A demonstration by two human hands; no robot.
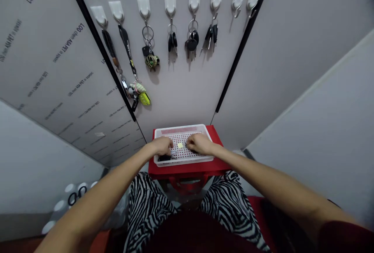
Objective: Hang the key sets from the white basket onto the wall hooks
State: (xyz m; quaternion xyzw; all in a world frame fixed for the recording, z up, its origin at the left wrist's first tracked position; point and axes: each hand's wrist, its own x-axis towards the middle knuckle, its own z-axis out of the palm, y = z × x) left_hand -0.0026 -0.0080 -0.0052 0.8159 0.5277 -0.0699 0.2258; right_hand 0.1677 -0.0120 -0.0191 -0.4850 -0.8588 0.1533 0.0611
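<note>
Both hands reach into a white perforated plastic basket (pixel 187 161) in front of me. My left hand (pixel 162 146) is in its left half, fingers curled downward beside a key ring (pixel 173 152). Under that hand lies a black key fob (pixel 164 158); whether the fingers grip it is hidden. My right hand (pixel 200 144) is at the right side of the basket with its fingers bent together. Something small and dark shows beneath them, too covered to name. Between the hands, a small pale yellow square piece (pixel 180 145) lies on the basket floor.
The basket rests on a red box or bag (pixel 217 138) with a red strap (pixel 188 187). On the wall ahead is a row of white adhesive hooks (pixel 170 4), most with keys (pixel 172 43); the two at right hold none. White-capped bottles (pixel 60 205) stand at lower left.
</note>
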